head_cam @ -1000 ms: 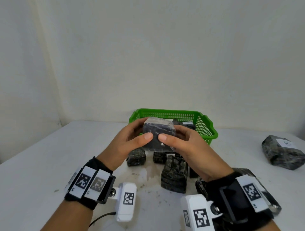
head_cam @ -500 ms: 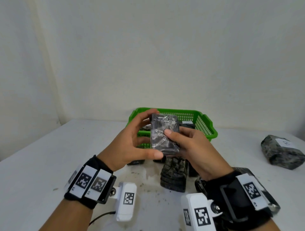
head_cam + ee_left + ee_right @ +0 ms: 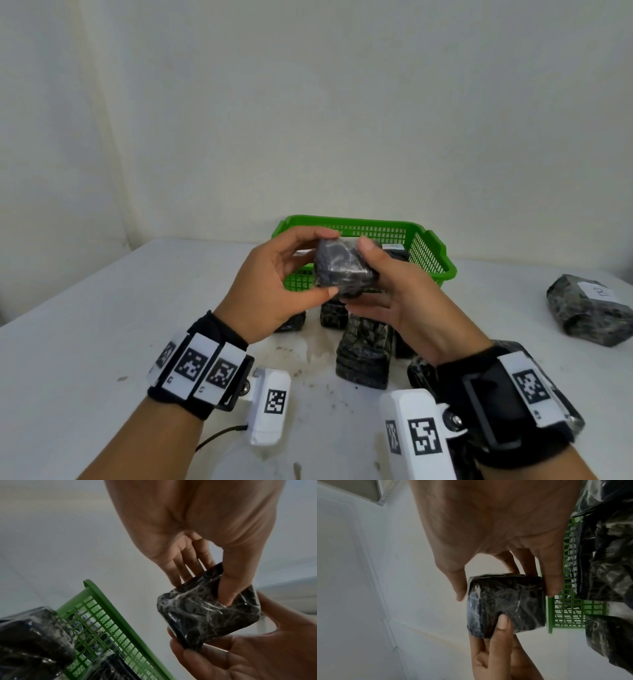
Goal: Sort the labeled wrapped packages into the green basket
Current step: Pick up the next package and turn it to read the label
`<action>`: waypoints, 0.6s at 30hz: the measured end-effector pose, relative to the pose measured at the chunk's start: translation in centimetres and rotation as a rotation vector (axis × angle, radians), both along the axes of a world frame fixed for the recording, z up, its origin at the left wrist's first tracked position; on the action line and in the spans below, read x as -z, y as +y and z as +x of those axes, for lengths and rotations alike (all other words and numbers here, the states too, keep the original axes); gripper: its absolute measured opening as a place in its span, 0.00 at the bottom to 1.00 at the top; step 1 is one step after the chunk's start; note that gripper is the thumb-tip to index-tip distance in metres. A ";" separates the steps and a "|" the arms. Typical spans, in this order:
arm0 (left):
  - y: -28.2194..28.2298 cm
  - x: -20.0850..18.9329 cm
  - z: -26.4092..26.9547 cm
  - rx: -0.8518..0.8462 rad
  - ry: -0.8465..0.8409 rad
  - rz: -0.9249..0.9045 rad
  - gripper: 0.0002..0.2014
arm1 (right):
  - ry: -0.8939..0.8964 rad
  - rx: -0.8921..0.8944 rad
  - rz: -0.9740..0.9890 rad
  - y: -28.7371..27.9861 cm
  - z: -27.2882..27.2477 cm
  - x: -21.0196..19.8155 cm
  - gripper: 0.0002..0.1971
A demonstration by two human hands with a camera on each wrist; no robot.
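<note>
A small dark package wrapped in clear film hangs in the air just in front of the green basket. Both hands grip it. My left hand pinches it between thumb and fingers from the left; my right hand holds it from the right and below. No label shows on the faces I see of the package. The basket holds several wrapped packages, at least one with a white label.
Several dark wrapped packages stand on the white table between my wrists and the basket. A larger one with a white label lies far right. Another wrapped package lies under my right wrist. A wall rises close behind the basket.
The two hands have turned the package over between them, from upright to lying flatter and tilted, and shifted their grips on it. It stays in front of the basket.
</note>
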State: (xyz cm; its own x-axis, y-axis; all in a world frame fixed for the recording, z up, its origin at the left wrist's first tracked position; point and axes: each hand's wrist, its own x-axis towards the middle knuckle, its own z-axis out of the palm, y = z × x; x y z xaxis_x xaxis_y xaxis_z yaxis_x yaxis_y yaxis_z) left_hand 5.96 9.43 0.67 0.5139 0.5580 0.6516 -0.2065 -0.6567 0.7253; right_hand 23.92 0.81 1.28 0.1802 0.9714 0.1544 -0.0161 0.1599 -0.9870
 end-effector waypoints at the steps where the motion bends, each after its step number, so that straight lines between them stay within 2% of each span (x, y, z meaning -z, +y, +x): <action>1: -0.1 0.0 0.0 0.005 0.019 0.011 0.31 | 0.011 -0.008 0.007 0.0 0.0 0.1 0.28; 3: 0.0 0.0 -0.2 0.010 0.068 0.015 0.36 | 0.034 -0.002 0.035 0.1 0.1 0.2 0.27; 6: 0.2 0.4 -0.3 0.002 0.161 -0.065 0.41 | 0.060 0.023 0.069 0.3 0.3 0.3 0.31; 9: 0.2 0.5 -0.1 0.022 0.172 -0.225 0.39 | 0.067 0.047 0.090 0.6 0.3 0.5 0.35; 11: 0.4 0.5 0.1 0.007 0.134 -0.256 0.34 | 0.067 0.053 0.093 0.8 0.3 0.7 0.37; 13: 0.6 0.4 0.1 -0.029 0.103 -0.253 0.34 | 0.031 0.036 0.087 0.8 0.3 0.7 0.38; 18: 0.6 0.6 0.1 0.006 0.087 -0.274 0.37 | 0.026 0.032 0.138 0.5 0.1 0.4 0.31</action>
State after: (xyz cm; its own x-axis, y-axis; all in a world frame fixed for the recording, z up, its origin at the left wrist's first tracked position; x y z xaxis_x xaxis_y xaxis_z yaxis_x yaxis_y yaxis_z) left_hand 6.01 10.05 0.12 0.5653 0.7036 0.4306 -0.1392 -0.4331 0.8905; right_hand 24.02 1.32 0.85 0.2168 0.9350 0.2805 -0.0343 0.2945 -0.9550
